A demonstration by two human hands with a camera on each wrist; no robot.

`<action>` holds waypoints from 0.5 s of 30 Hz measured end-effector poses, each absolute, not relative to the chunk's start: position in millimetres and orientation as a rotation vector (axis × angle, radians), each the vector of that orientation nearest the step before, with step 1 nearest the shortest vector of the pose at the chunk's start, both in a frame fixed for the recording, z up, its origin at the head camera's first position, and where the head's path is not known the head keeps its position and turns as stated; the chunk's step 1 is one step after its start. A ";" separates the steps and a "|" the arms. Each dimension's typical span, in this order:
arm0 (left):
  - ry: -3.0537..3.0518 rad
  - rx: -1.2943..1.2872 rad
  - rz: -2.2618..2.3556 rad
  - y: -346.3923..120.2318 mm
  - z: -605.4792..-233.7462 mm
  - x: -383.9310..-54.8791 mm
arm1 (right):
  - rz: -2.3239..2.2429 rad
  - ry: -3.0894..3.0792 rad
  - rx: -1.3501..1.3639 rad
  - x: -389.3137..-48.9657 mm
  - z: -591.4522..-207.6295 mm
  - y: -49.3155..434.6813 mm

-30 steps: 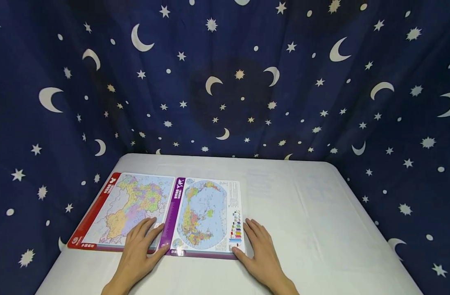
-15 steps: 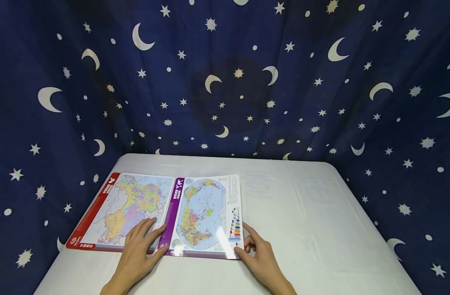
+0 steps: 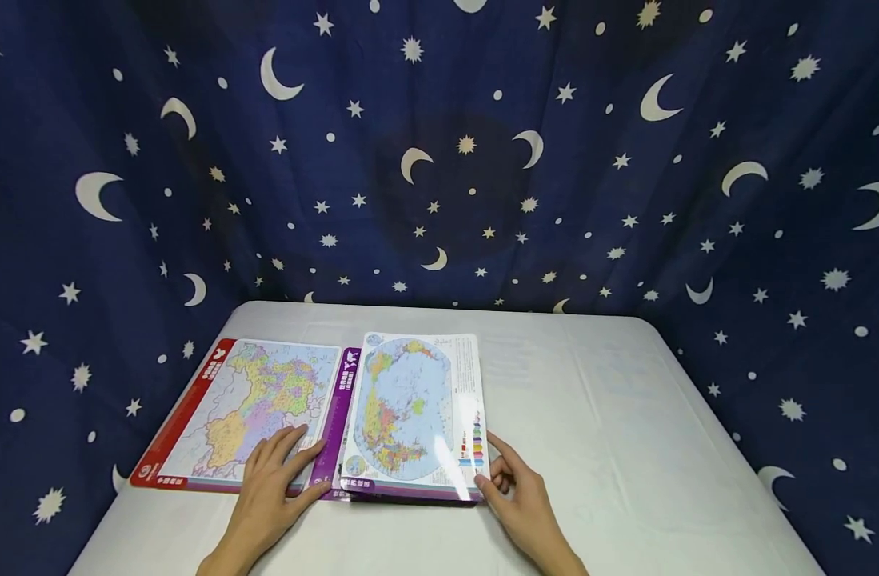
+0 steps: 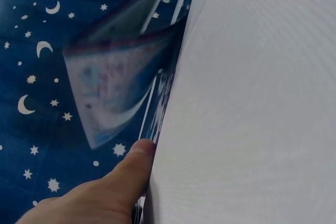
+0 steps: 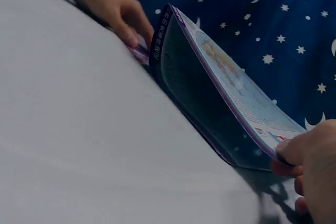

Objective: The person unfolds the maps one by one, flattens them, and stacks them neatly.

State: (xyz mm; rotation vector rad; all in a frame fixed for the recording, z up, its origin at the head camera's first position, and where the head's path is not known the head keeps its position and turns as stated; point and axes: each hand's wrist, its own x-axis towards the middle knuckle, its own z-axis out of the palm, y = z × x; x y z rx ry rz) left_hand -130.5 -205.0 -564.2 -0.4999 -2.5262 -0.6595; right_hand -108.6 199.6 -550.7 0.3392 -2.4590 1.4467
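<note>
A glossy world map sheet (image 3: 410,408) is raised at its right side. In the head view my right hand (image 3: 521,496) pinches its near right corner, thumb on top and fingers curled beneath. The right wrist view shows the sheet (image 5: 231,77) bent up over a dark layer (image 5: 194,108) below it. My left hand (image 3: 269,488) rests with fingers extended across the red-bordered map (image 3: 259,408), its thumb on the purple strip (image 3: 331,432) left of the world map. From the left wrist, the lifted sheet (image 4: 115,82) looks blurred beyond my left thumb (image 4: 131,171).
A white cloth covers the table (image 3: 590,416) under both maps. Dark blue curtains (image 3: 475,200) with moons and stars hang behind and along both sides.
My right hand has gone from lying flat by the map's edge to pinching its corner. The world map sheet has lifted and shifted slightly right, off the purple strip. My left hand stays put.
</note>
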 end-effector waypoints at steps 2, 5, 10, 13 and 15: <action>-2.538 -0.498 -0.660 -204.8 -564.9 -130.9 | 1.445 -2.436 0.324 -108.2 -550.6 204.4; -2.565 -0.483 -0.656 -204.9 -565.7 -130.9 | 1.442 -2.405 0.298 -107.3 -550.5 211.5; -2.572 -0.466 -0.655 -205.1 -564.9 -130.0 | 1.453 -2.386 0.254 -105.9 -549.5 221.2; -2.558 -0.471 -0.657 -204.8 -564.1 -129.2 | 1.440 -2.399 0.242 -104.8 -549.1 225.8; -2.555 -0.474 -0.657 -204.8 -563.5 -128.8 | 1.420 -2.407 0.241 -103.8 -549.1 228.6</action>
